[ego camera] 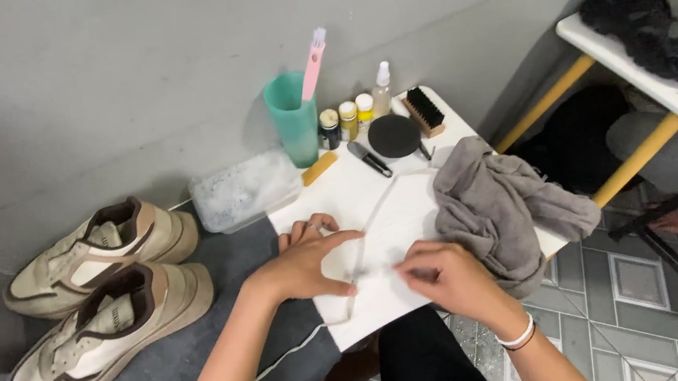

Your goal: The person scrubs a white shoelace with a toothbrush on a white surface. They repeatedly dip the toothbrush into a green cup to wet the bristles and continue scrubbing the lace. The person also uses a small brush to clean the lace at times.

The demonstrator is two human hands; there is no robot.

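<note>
A white shoelace lies stretched across the small white table. My left hand pinches the lace near its lower part, thumb and forefinger closed on it. At the table's near edge, my right hand presses down on the lace with its fingers curled, a white band on its wrist. A crumpled grey cloth lies just right of my right hand.
A teal cup holding a pink brush, small bottles, a black round tin, a bristle brush and a clear tub stand at the back. Two beige sneakers lie left. Black shoes rest on a shelf.
</note>
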